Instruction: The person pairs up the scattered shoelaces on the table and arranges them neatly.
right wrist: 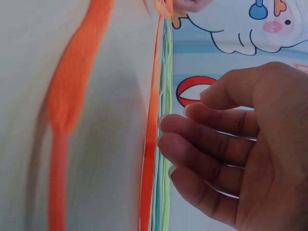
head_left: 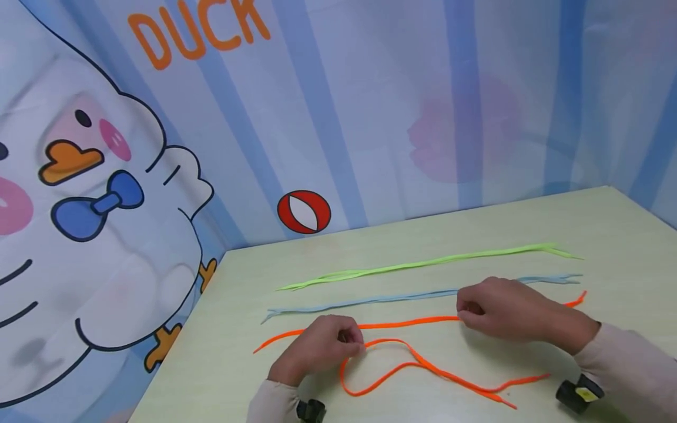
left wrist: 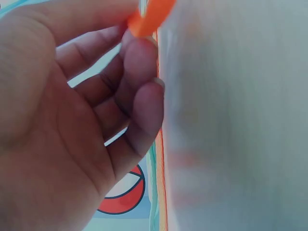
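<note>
Near the front of the table, my left hand [head_left: 324,346] pinches an orange shoelace [head_left: 455,377] between thumb and fingers. That lace bends into a loop, its two tipped ends lying toward the right. In the left wrist view a bit of the orange lace [left wrist: 155,17] sticks out at the fingertips. My right hand [head_left: 508,308] hovers over a second orange shoelace [head_left: 407,322], stretched roughly straight across the table. Its fingers are loosely bent, and the right wrist view shows nothing between thumb and index finger [right wrist: 221,119].
Behind the orange laces lie a light blue shoelace [head_left: 370,299] and a bright green shoelace [head_left: 402,267], each doubled and laid out lengthwise. A printed curtain [head_left: 381,117] with a duck hangs behind the pale table [head_left: 608,223].
</note>
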{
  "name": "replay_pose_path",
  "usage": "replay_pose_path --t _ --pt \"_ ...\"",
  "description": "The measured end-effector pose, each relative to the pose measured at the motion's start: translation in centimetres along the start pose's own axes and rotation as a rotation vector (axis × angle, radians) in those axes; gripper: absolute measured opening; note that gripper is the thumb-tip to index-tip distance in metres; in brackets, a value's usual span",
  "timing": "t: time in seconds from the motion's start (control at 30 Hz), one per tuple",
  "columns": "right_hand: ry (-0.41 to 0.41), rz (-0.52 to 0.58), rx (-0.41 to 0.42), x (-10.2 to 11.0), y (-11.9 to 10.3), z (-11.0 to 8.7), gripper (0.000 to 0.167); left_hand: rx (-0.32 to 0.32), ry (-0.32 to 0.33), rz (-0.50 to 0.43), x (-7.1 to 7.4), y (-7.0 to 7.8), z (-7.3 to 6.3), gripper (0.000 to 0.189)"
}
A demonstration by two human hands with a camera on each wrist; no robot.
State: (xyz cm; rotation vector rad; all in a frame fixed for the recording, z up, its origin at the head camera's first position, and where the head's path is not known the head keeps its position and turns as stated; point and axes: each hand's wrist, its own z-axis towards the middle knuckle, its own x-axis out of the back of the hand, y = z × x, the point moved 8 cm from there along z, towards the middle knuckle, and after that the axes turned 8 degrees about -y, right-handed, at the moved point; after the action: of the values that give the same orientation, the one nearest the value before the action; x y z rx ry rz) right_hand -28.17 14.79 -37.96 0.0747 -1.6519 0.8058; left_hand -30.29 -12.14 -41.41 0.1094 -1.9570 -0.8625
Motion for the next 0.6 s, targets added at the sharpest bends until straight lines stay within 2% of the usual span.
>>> replay_pose_path --t 0.1,0.4,0.6 --pt "-0.003 0.012 0.021 -0.3 -0.6 0.2 0.016 -0.016 0.008 -0.054 0.1 0.2 0.0 0.009" --pt "-0.024 0.011 0.088 -1.0 -2.4 1.5 0.011 -0.094 0.074 -0.130 0.8 0.8 -0.2 0.002" --pt "-0.043 0.019 0.115 -1.5 -3.5 2.3 0.012 -0.132 0.098 -0.191 1.0 1.2 -0.3 0.006"
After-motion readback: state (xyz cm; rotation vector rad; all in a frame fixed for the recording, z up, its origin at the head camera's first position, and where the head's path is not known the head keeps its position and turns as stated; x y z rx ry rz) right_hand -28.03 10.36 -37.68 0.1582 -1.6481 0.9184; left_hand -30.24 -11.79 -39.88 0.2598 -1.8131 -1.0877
